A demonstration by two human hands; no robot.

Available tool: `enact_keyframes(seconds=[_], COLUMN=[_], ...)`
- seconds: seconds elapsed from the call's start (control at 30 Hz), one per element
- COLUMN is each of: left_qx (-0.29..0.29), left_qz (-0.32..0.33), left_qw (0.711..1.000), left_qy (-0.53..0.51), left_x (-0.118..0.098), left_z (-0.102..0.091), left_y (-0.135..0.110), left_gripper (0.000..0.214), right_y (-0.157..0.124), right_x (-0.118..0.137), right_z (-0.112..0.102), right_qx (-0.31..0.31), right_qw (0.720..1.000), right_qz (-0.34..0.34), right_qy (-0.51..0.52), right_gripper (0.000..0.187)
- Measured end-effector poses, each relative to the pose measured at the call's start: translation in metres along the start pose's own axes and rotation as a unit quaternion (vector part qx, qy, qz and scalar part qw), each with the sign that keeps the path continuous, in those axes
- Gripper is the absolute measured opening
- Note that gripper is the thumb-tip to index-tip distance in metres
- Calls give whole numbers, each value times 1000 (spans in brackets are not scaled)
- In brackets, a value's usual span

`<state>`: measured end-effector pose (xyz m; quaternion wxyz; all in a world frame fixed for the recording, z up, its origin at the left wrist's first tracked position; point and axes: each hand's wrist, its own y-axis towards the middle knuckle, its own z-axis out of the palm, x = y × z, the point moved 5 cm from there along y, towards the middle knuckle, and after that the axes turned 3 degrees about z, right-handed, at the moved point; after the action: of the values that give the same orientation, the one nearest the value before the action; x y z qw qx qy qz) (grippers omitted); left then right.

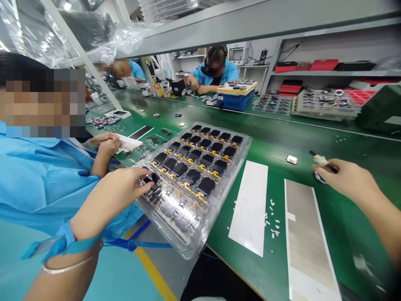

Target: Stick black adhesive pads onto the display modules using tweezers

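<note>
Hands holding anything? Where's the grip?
Right hand grips a black-handled tool around its shaft, behind a pale wrap. Left hand pinches a small dark part over a clear plastic tray; exact grip point unclear.

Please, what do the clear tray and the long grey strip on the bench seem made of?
The tray looks like thin clear moulded plastic: glossy, see-through, with formed pockets. The grey strip has a dull metallic sheen, perhaps foil or coated film.
</note>
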<state>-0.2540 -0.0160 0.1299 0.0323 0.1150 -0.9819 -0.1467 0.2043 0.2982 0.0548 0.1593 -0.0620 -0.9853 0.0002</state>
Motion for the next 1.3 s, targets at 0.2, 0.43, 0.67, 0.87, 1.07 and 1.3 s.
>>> enact_keyframes(seconds=[0.2,0.43,0.67,0.87,1.07,1.3], left_qx=[-7,65,252,259,247,214], left_qz=[39,123,62,68,71,75], left_qw=[994,774,618,635,669,710], left_qy=[-98,-617,-742,-724,-698,-667], left_x=[-56,-209,-272,-281,-276,-273], left_z=[-22,14,91,106,109,114], left_y=[-11,-53,-38,-39,-37,-38], left_gripper=[11,30,7,13,14,12], right_y=[-95,-240,-242,-247,-255,-244], right_x=[-26,30,15,14,17,21], right_z=[-6,-4,16,19,23,21], right_qx=[-22,147,20,-99,-156,-78], right_qw=[981,845,866,883,885,911], right_qz=[-72,-337,-272,-315,-385,-330], right_qy=[181,390,419,334,209,234], right_gripper=[26,32,13,14,21,14])
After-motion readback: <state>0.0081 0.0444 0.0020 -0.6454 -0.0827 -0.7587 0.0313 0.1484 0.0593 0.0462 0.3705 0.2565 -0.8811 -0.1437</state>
